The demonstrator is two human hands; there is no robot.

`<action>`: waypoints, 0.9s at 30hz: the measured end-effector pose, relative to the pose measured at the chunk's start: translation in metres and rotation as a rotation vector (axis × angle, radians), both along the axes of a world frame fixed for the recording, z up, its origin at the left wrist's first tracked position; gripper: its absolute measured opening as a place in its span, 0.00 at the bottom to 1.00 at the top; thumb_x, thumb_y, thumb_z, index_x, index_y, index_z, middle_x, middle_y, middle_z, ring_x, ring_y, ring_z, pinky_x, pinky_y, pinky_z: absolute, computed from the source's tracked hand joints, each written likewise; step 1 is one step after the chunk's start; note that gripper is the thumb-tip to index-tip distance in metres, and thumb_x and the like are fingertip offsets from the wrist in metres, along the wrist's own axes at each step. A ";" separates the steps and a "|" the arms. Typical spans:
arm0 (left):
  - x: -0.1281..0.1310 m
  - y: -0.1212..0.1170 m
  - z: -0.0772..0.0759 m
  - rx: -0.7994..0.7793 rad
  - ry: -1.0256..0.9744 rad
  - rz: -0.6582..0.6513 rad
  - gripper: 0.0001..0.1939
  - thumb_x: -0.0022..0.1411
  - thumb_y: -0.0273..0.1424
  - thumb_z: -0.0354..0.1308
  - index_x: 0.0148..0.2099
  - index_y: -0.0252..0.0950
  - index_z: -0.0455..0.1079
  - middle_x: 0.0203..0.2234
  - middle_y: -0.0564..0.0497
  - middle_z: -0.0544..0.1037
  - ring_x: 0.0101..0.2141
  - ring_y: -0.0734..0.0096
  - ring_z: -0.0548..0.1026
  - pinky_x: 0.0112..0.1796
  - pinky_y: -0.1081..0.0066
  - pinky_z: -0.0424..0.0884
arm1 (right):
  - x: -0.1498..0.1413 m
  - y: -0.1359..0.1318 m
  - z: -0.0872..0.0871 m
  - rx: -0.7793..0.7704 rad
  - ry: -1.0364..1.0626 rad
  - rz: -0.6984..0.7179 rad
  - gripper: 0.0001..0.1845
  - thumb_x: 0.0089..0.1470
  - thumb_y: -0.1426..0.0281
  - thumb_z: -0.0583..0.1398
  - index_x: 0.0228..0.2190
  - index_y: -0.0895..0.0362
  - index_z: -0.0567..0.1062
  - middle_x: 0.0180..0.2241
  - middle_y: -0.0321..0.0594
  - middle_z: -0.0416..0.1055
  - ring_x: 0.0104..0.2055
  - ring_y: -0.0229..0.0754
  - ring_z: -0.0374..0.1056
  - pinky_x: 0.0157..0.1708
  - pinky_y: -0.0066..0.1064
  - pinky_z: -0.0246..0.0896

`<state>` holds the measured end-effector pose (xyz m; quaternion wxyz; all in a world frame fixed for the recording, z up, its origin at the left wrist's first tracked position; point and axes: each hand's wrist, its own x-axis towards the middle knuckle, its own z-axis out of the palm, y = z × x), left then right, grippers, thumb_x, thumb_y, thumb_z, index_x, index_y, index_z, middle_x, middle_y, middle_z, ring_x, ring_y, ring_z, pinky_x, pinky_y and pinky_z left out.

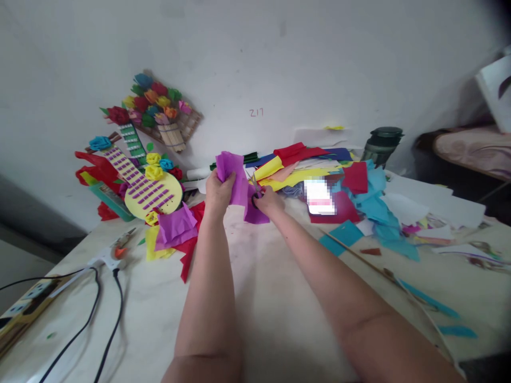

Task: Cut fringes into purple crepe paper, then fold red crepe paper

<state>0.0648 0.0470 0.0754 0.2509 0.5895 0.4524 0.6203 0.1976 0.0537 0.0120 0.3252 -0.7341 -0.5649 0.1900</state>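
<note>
My left hand (219,192) pinches a folded piece of purple crepe paper (238,183) and holds it upright above the table. Close to its right edge, my right hand (270,202) grips a pair of scissors (255,199) with dark handles. The blades point up and away from me; whether they touch the paper I cannot tell. Another piece of purple paper (256,214) shows just below the scissors. Left of my forearm, a purple crepe stack (176,227) lies over red and yellow paper.
A glue gun (114,254) with a black cord rests at left, near a power strip (30,303). Paper-flower decorations (154,191) lean on the wall. Colored paper (299,159), a lit phone (320,197), a dark bottle (382,146) and a thin stick (355,254) lie or stand rightward.
</note>
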 end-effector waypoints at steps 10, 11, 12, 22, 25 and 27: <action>-0.007 0.007 -0.012 -0.095 0.052 0.030 0.15 0.47 0.35 0.57 0.37 0.32 0.68 0.26 0.48 0.72 0.30 0.63 0.71 0.32 0.66 0.68 | -0.002 0.001 -0.022 -0.022 -0.225 0.036 0.24 0.47 0.61 0.57 0.47 0.55 0.64 0.41 0.47 0.72 0.45 0.49 0.69 0.40 0.37 0.63; -0.009 0.007 -0.013 -0.111 0.067 0.036 0.15 0.47 0.35 0.57 0.37 0.32 0.69 0.26 0.48 0.72 0.30 0.63 0.71 0.32 0.66 0.68 | -0.001 0.001 -0.022 -0.022 -0.244 0.042 0.23 0.48 0.62 0.56 0.47 0.54 0.65 0.42 0.47 0.72 0.45 0.49 0.69 0.40 0.36 0.63; -0.010 0.007 -0.014 -0.127 0.081 0.039 0.15 0.47 0.35 0.57 0.36 0.32 0.69 0.26 0.48 0.72 0.29 0.63 0.71 0.32 0.66 0.68 | -0.001 0.001 -0.022 -0.024 -0.257 0.047 0.23 0.49 0.63 0.56 0.47 0.54 0.65 0.42 0.46 0.72 0.45 0.48 0.69 0.39 0.36 0.62; -0.014 0.007 -0.014 -0.152 0.089 0.059 0.16 0.47 0.34 0.56 0.39 0.31 0.69 0.28 0.47 0.73 0.29 0.65 0.71 0.32 0.67 0.67 | 0.009 0.003 -0.019 -0.028 -0.272 0.038 0.19 0.49 0.63 0.56 0.44 0.51 0.69 0.40 0.44 0.74 0.43 0.49 0.70 0.37 0.35 0.63; -0.018 0.009 -0.017 -0.171 0.135 0.096 0.17 0.48 0.34 0.56 0.40 0.31 0.69 0.28 0.47 0.73 0.29 0.65 0.71 0.32 0.67 0.67 | 0.015 0.003 -0.017 -0.041 -0.295 0.039 0.18 0.49 0.62 0.57 0.44 0.51 0.70 0.41 0.44 0.73 0.44 0.50 0.69 0.37 0.36 0.63; -0.021 0.012 -0.021 -0.196 0.179 0.125 0.17 0.48 0.34 0.55 0.41 0.31 0.69 0.28 0.46 0.73 0.29 0.65 0.71 0.32 0.67 0.67 | 0.020 0.004 -0.015 -0.052 -0.314 0.034 0.18 0.49 0.62 0.57 0.43 0.52 0.70 0.41 0.45 0.73 0.44 0.50 0.69 0.37 0.36 0.62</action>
